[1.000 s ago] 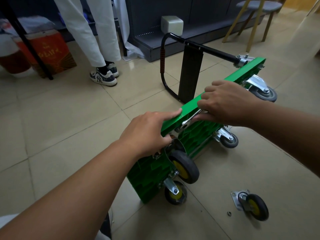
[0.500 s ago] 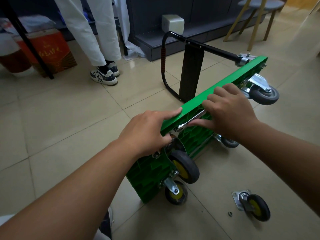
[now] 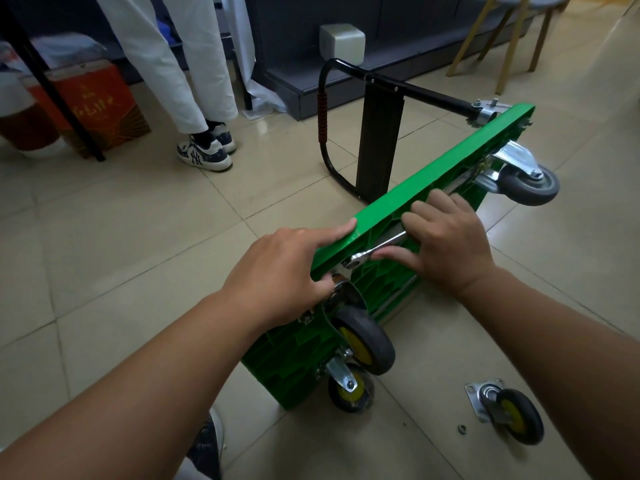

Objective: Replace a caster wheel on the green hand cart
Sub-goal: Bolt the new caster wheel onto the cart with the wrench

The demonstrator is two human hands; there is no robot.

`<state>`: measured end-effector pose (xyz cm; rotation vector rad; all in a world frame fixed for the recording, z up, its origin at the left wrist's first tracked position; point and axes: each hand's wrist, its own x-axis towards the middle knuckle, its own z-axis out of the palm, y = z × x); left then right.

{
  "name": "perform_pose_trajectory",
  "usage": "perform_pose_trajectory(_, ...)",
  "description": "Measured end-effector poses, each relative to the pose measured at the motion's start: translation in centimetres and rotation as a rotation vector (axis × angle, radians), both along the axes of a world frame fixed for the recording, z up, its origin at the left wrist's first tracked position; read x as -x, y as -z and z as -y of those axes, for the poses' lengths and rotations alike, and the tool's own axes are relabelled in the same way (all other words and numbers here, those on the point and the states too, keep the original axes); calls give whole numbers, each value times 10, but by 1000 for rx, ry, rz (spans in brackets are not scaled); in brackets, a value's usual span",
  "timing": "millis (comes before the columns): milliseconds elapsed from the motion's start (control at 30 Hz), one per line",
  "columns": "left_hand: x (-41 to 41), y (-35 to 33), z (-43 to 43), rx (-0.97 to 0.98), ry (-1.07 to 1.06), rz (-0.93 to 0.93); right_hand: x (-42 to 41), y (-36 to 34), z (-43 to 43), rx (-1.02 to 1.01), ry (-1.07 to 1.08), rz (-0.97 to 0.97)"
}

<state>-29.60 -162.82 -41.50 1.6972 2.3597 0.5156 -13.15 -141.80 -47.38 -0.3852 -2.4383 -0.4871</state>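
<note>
The green cart (image 3: 433, 181) lies tipped on its side on the floor, underside facing the right hand (image 3: 446, 244). The left hand (image 3: 284, 271) grips the near corner of the deck, fingers over the edge, steadying it. The right hand grasps a wrench (image 3: 377, 247), whose head sits at the mounting plate of the caster (image 3: 363, 341) just below the left hand. A loose caster (image 3: 509, 410) lies on the floor under the right forearm, a nut (image 3: 461, 428) beside it (likely the old wheel). The step in hand looks like working a mounting nut; tightening or loosening, I cannot tell. The next move calls for a short swing of the wrench while the left hand braces the deck.
</note>
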Motion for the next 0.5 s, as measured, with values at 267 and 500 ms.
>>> perform_pose_trajectory(267, 2, -1, -1, 10, 0, -18, 2, 25, 6, 198, 62, -71)
perform_pose_trajectory(500, 4, -5, -1, 13, -5, 26, -14, 4, 26, 195, 192, 120)
